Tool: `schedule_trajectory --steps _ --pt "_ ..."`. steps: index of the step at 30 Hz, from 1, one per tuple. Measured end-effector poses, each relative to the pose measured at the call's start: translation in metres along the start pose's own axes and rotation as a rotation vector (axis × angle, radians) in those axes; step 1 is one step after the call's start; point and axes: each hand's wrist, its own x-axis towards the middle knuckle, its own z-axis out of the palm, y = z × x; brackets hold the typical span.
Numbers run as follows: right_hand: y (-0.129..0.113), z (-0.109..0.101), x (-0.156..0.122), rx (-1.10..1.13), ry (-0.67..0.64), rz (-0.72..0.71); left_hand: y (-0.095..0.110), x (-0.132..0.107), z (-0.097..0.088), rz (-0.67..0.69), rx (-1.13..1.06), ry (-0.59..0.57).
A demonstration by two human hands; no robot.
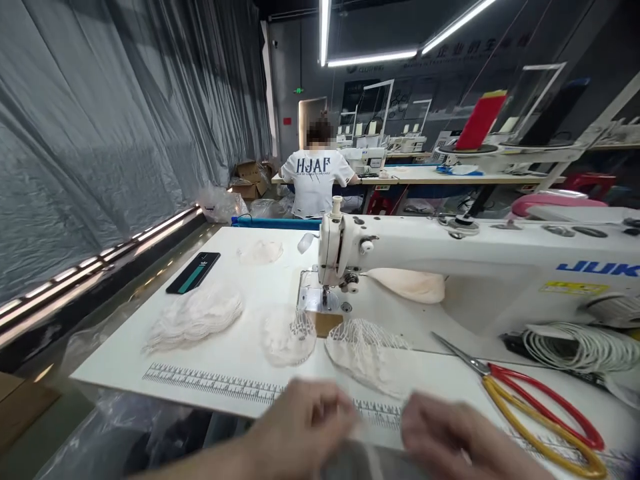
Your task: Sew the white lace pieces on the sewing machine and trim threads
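Note:
My left hand (303,423) and my right hand (450,437) are low at the table's front edge, both blurred by motion, fingers curled toward each other over something pale I cannot make out. Just beyond them lie white mesh fabric pieces (367,353) and a second mesh piece (289,337), in front of the needle of a white sewing machine (450,267). A stack of mesh pieces (197,317) sits to the left. Red and yellow handled scissors (537,407) lie at the right.
A black phone (193,272) lies at the table's left. A coil of white cord (575,347) sits at right. A printed ruler (210,382) runs along the white table's front edge. A person in a white shirt (315,180) stands at a farther bench. Grey plastic sheeting (100,133) hangs left.

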Motion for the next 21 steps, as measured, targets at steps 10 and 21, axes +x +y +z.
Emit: schedule_trajectory --steps 10,21 --pt "0.059 -0.034 0.094 -0.419 0.229 0.117 -0.014 0.112 -0.019 0.209 0.471 0.127" --pt "0.069 -0.071 0.111 -0.802 0.457 0.008 -0.014 0.128 -0.011 0.157 0.543 0.046"
